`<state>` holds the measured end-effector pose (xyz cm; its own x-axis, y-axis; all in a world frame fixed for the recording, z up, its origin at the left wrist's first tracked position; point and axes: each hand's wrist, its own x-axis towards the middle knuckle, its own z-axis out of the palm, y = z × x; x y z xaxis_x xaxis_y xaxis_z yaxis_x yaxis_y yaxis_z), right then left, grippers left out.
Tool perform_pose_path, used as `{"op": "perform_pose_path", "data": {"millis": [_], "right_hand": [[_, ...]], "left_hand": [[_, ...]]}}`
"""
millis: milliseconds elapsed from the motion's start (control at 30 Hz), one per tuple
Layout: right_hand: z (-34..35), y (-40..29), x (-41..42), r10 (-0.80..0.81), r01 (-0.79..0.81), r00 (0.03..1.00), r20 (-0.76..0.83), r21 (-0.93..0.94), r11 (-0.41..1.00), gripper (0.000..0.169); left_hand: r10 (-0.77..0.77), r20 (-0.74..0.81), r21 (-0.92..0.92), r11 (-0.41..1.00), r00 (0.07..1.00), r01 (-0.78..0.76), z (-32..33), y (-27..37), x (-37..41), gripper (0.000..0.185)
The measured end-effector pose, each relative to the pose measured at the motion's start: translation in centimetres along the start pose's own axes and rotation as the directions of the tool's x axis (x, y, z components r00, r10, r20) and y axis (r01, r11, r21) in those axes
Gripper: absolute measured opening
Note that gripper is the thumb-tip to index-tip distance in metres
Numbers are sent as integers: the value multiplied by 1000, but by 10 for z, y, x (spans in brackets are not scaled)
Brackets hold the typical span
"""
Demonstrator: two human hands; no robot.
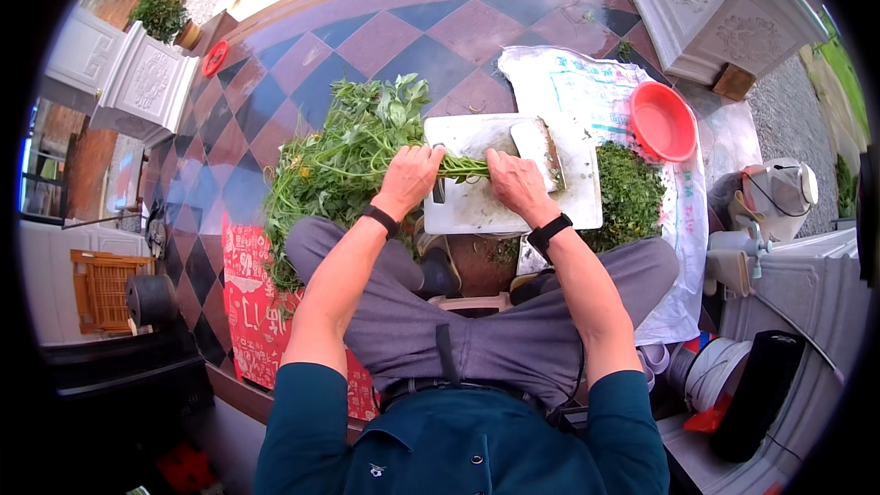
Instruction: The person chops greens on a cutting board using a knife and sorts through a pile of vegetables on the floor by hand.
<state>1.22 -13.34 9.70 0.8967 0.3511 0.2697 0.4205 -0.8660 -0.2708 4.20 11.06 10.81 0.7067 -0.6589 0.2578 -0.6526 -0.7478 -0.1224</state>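
My left hand (411,175) grips a bunch of green leafy stems (464,168) above the left part of a white plastic cutting board (481,213). The other end of the bunch is in my right hand (519,182), over the middle of the board. Just beyond my right hand lies a broad, flat blade, seemingly a cleaver (533,141), with a brown-stained edge; its handle is not visible. A large heap of uncut greens (344,151) spreads left of the board, its stems running into my left hand. Finely chopped greens (627,192) lie along the board's right side.
A white woven sack (570,79) bearing print lies under the chopped greens, with a red plastic basin (661,120) on it. A red printed sheet (251,302) lies at left. Carved pillar bases (148,79) flank the tiled floor (399,38). A sprayer-like container (777,196) stands at right.
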Motion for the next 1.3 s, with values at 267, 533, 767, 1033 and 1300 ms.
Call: {"op": "perform_pose_path", "data": {"millis": [267,533,767,1033,1300], "right_hand": [[28,47,-9,-56,78,994,93,-250,965,6],[17,45,-33,-7,46,989,145,-268,962,23],[-98,86,-79,164,-83,956,245,-312,947,9],[-207,31,-51,-25,93,984,174,-393,915,11],[-265,-103,25,100,317,843,528,-638,701,32]], "left_hand": [[-38,86,-273,960,996,60,30,60,36,77],[-68,133,-214,972,989,96,97,98,37,59],[-102,100,-286,950,990,127,84,122,42,59],[-114,140,-333,930,983,156,94,121,37,45],[-111,128,-267,953,986,142,106,128,35,41]]}}
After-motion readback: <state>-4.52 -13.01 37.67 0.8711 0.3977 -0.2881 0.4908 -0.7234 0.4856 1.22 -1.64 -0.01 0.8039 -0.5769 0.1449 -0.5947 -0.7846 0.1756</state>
